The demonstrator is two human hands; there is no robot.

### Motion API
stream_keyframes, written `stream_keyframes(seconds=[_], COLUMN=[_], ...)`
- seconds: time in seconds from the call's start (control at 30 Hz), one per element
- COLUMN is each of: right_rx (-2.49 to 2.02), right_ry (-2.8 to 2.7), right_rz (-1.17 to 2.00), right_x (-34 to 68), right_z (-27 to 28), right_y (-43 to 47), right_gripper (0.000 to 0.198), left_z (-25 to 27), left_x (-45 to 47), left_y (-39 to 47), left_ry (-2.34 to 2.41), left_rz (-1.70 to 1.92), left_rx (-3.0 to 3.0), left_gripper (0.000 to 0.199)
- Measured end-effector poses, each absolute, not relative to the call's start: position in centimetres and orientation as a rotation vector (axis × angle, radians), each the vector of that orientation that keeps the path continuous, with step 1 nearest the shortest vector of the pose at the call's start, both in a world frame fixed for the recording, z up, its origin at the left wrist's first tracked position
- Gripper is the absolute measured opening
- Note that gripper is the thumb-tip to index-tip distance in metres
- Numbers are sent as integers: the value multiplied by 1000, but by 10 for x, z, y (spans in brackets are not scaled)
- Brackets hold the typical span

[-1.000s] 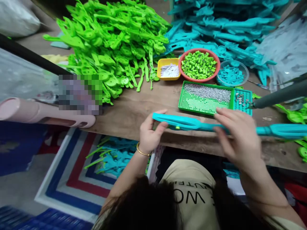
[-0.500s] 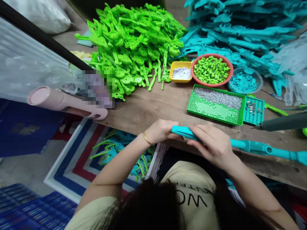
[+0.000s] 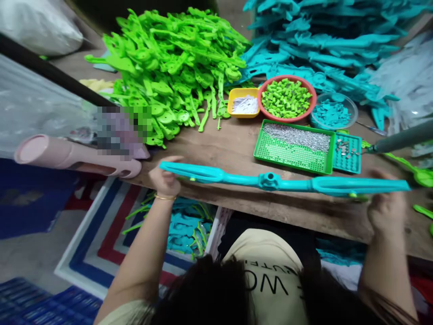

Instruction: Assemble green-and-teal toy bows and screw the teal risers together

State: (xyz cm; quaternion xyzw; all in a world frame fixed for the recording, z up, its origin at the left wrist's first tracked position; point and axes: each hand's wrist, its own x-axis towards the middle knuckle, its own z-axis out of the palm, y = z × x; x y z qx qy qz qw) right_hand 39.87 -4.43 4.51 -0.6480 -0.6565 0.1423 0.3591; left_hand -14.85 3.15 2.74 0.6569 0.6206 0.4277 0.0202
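Brown table (image 3: 209,149) bears a green heap (image 3: 169,63) and a blue heap (image 3: 338,43); over its near edge stretches the bar (image 3: 287,184). The right hand (image 3: 385,210) has shifted from beside the left hand (image 3: 165,183) to the opposite end; both hands' fingers now grip its ends, apparently steadying it.

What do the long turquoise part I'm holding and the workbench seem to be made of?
Turquoise part: probably moulded plastic with a satin finish, given its even colour and smoothly rounded shape. Workbench: likely wood, dull and unpolished; its surface is brown and streaky, though laminate is possible.
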Motion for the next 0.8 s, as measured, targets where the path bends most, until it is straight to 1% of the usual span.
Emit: stream_keyframes(seconds=[0.03,0.1,0.13,0.17,0.23,0.27,0.33,0.43,0.5,0.57,0.67,0.73,0.8], right_rx=[-1694,-1716,-1726,-1727,-1695,-1672,-1643,-1657,-1658,-1632,-1568,-1528,-1497], right_ry=[-1611,-1508,-1486,-1467,-1442,-1442,-1458,-1500,-1569,-1660,-1650,-1473,-1238], right_rz=[324,277,285,307,365,393,413,407,486,682,1120,1386,1572], right_x=[397,386,377,368,349,341,330,325,326,326,321,315,312], right_z=[34,14,8,5,6,9,17,26,30,34,40,45,50], right_y=[-43,-41,-40,-39,-38,-38,-41,-49,-57,-64,-72,-75,-75], right_gripper=[36,42,42,41,38,37,35,31,28,25,23,27,33], left_z=[35,56,67,78,95,99,101,92,87,86,89,92,94], left_x=[-138,-103,-78,-51,5,32,73,102,103,98,89,84,77], left_y=[33,32,30,26,18,15,11,10,11,12,15,16,14], left_ry=[1949,1938,1880,1780,1469,1330,1102,1065,1077,1041,996,972,945], left_rz=[1563,2251,2340,2254,1566,1300,1038,900,875,816,637,501,393], left_rx=[2075,2148,2205,2306,2604,2617,2595,2502,2493,2551,2625,2641,2718], left_gripper=[88,67,55,46,37,37,39,44,43,43,44,46,53])
